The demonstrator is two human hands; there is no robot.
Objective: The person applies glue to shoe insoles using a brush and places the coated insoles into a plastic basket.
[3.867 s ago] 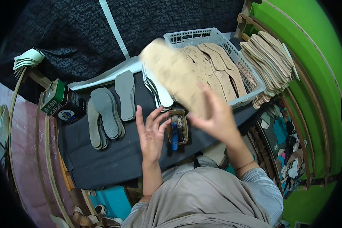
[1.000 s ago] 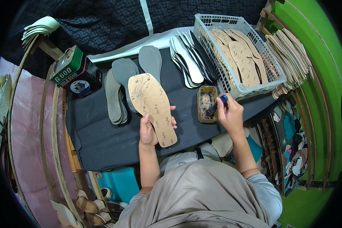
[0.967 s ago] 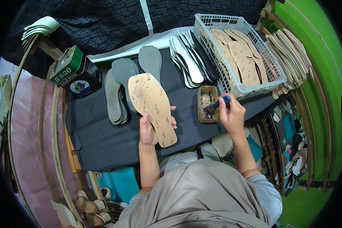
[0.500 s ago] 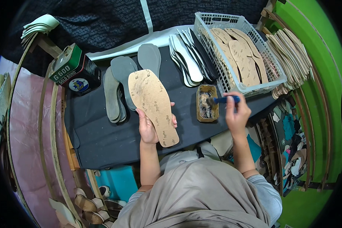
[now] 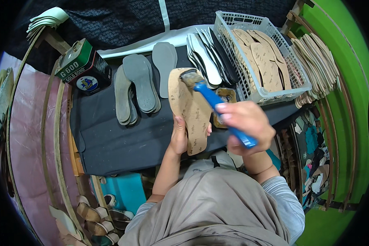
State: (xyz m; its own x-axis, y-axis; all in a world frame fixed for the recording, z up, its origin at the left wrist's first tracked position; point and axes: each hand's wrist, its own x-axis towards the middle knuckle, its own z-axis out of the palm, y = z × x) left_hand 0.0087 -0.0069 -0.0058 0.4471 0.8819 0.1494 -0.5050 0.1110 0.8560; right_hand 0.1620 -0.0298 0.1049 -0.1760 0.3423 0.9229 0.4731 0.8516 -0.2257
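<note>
Blue brush (image 5: 212, 99) has moved from the tray (image 5: 234, 96) to the insole (image 5: 195, 118).

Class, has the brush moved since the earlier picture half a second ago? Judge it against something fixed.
Yes: the brush has moved. Against the brown tray, its bristles went left and forward to the far end of the tan insole.
</note>
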